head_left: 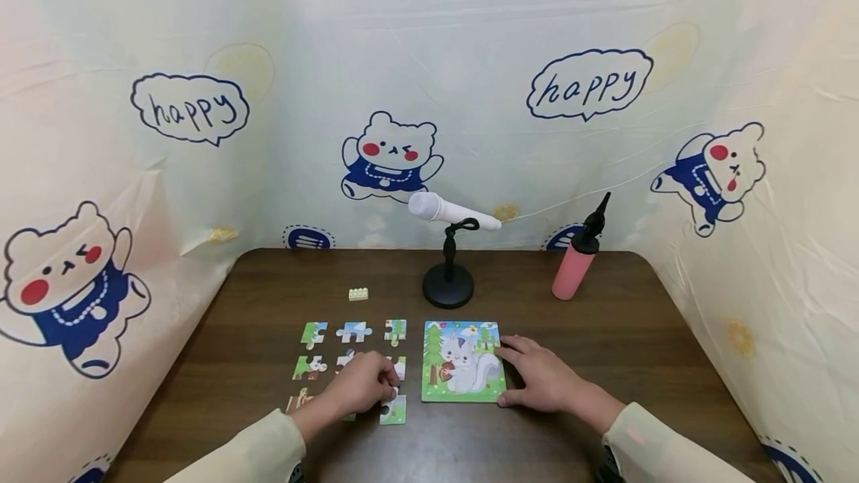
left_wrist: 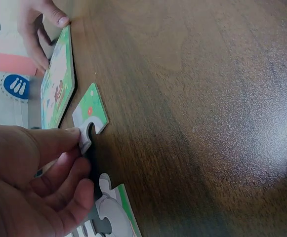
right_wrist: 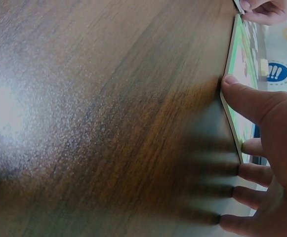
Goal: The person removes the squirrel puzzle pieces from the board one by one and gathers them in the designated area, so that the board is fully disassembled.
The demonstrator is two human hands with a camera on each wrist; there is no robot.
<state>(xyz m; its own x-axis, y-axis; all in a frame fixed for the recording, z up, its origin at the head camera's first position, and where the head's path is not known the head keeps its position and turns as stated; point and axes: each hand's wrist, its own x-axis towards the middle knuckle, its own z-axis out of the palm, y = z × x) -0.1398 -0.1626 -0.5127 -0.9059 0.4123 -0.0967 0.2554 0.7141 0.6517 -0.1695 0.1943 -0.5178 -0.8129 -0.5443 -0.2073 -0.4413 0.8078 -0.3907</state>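
Note:
My left hand (head_left: 362, 382) is over the lower right of a spread of jigsaw pieces. Its thumb and curled fingers pinch the edge of a green and white jigsaw piece (left_wrist: 90, 109), as the left wrist view shows. The hand hides parts of the middle pieces. To the right lies a square squirrel picture board (head_left: 463, 364). My right hand (head_left: 540, 375) rests at that board's right edge with fingers spread. In the right wrist view its thumb touches the board's edge. Another jigsaw piece (left_wrist: 117, 217) lies beneath the left fingers.
Behind the pieces sits a small cream toy brick (head_left: 359, 294). A white microphone (head_left: 456, 212) on a black stand (head_left: 448, 286) rises behind the board. A pink bottle-shaped pump (head_left: 574, 272) with a black top stands at the back right. Printed cloth (head_left: 470, 36) hangs around the table (head_left: 537, 438).

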